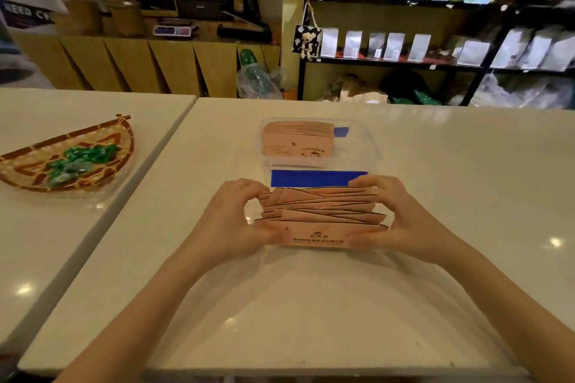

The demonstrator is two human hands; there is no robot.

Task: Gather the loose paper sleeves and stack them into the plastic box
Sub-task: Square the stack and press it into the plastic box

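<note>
An uneven bundle of pink paper sleeves (320,211) stands on edge on the white table, just in front of the clear plastic box (370,146). My left hand (230,221) presses the bundle's left end and my right hand (395,218) presses its right end, both curled around it. Inside the box, a neat stack of pink sleeves (297,141) with coffee print leans toward the left side. A blue label (314,178) shows on the box's near wall, right behind the held bundle.
A woven basket tray (28,171) with green-wrapped sweets lies on the neighbouring table to the left, across a narrow gap (149,171). Black shelves with silver pouches (404,43) and a wooden counter (140,62) stand behind the table.
</note>
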